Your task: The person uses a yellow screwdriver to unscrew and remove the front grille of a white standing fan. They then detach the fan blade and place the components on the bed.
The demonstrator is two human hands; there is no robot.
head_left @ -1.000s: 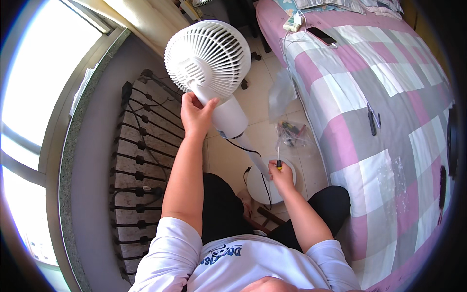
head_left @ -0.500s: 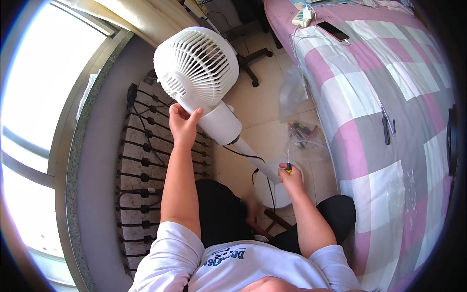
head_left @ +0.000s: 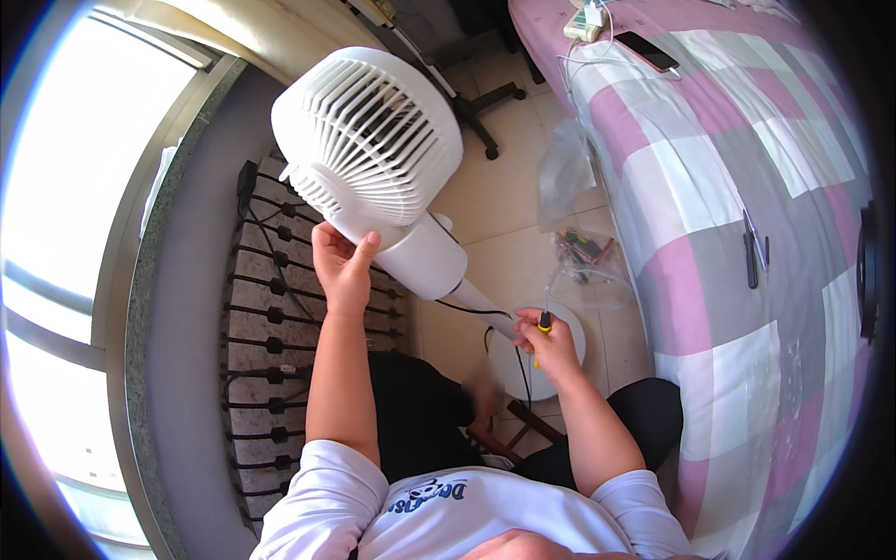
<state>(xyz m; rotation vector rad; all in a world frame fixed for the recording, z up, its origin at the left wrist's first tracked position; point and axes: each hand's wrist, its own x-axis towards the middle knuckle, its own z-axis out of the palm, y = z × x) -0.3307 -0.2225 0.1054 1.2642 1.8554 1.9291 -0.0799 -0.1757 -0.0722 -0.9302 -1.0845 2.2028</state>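
Note:
A white pedestal fan [head_left: 369, 140] leans across the middle, its slatted head tilted up toward the far left. My left hand [head_left: 343, 269] is closed on the edge of the housing just below the slats, thumb on the near side. Beside the fan's pole, above its round white base [head_left: 566, 353], my right hand [head_left: 553, 350] grips a screwdriver [head_left: 544, 321] with a black and yellow handle. Its thin shaft points away from me and its tip is hard to make out. A black cord [head_left: 467, 307] hangs along the pole.
On the right, a checked bed [head_left: 737, 327] holds two slim tools [head_left: 751, 252], a phone [head_left: 646, 51] and a white power strip [head_left: 585, 22]. Clear plastic bags [head_left: 565, 173], one with small tools, lie on the tiles. A radiator-like slatted panel [head_left: 266, 345] stands left, under the window.
The fan head has swung slightly left and looks larger, my left hand moving with it. My right hand has shifted a little left, its fingers repositioned round the screwdriver's handle.

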